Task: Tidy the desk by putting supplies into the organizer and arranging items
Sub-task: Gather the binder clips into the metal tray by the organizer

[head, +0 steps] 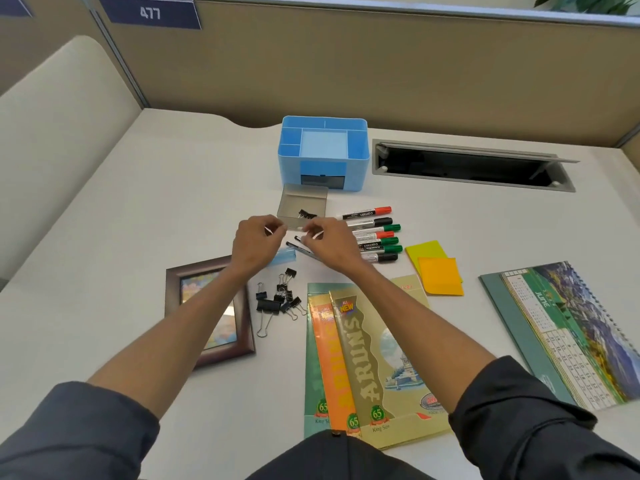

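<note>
Blue organizer [322, 154] stands at the back of the desk [156, 209]; its grey drawer [302, 206] sits pulled out in front, one binder clip [307, 214] inside. Left hand [257, 244] and right hand [328, 239] hover just before the drawer, fingers curled, each pinching something small and white; what it is cannot be told. More clips [278, 299] lie loose near the left forearm. Likely step: filling the drawer. Best to drop small pieces over its middle, then gather the clips together. Markers [375, 235] read "camlin"; notebooks [363, 362] read "ARUNS", "King Size"; calendar [571, 330] shows "JUNE"; partition tag [149, 12] reads "477".
</note>
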